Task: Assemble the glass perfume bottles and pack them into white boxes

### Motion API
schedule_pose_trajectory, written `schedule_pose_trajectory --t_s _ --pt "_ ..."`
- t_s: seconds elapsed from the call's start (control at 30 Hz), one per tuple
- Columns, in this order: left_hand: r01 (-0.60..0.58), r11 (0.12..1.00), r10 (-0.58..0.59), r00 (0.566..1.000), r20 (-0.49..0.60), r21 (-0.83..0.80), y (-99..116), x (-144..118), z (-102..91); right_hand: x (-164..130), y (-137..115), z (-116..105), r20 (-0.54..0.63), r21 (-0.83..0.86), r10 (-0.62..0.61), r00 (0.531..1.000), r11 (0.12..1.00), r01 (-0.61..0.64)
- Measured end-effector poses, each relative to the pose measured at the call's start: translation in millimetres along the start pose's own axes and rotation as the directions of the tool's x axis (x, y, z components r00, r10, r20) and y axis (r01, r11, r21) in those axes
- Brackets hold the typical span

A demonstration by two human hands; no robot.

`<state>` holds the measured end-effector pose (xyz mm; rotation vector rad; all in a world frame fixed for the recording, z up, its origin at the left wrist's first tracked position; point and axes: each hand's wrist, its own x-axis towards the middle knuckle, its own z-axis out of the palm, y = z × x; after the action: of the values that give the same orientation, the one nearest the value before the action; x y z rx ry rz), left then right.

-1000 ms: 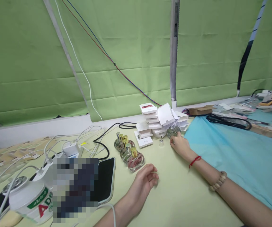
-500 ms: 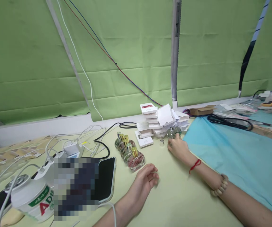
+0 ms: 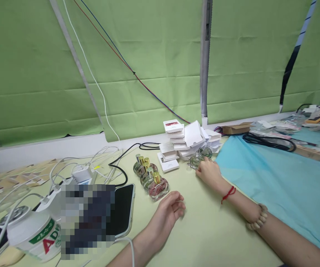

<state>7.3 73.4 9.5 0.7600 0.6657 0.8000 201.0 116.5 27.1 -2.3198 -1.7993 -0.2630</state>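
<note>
Currently, the right hand (image 3: 209,174) is touching a clear, rounded glass bottle (image 3: 196,160) toward the pale-yellow bench's (image 3: 212,226) back edge, grip unclear; the left hand (image 3: 169,211) is resting empty, half-curled. Five gold- and silver-capped glass bottles (image 3: 159,190) are already standing grouped; the touched one is sitting apart.

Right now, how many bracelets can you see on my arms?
2, both on your right arm: a red string bracelet nearer the right hand and a beaded bracelet farther up. None shows on your left arm; parts outside the picture could hide more.
</note>
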Motion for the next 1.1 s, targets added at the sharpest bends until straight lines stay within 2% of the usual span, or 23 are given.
schedule_pose_trajectory --t_s 0.2,0.4,1.1 --pt "0.003 1.0 -0.003 1.0 0.004 0.004 0 -1 -0.8 4 4 -1 0.0 -0.007 0.005 1.0 1.0 -0.005" --pt "0.007 1.0 -0.007 1.0 -0.003 0.002 1 -1 0.7 1 1 -1 -0.051 -0.034 -0.039 0.998 0.999 0.038" --pt "0.02 1.0 -0.02 1.0 0.017 -0.014 2 -1 0.4 -10 -8 -10 0.017 -0.033 -0.008 1.0 0.999 0.009"
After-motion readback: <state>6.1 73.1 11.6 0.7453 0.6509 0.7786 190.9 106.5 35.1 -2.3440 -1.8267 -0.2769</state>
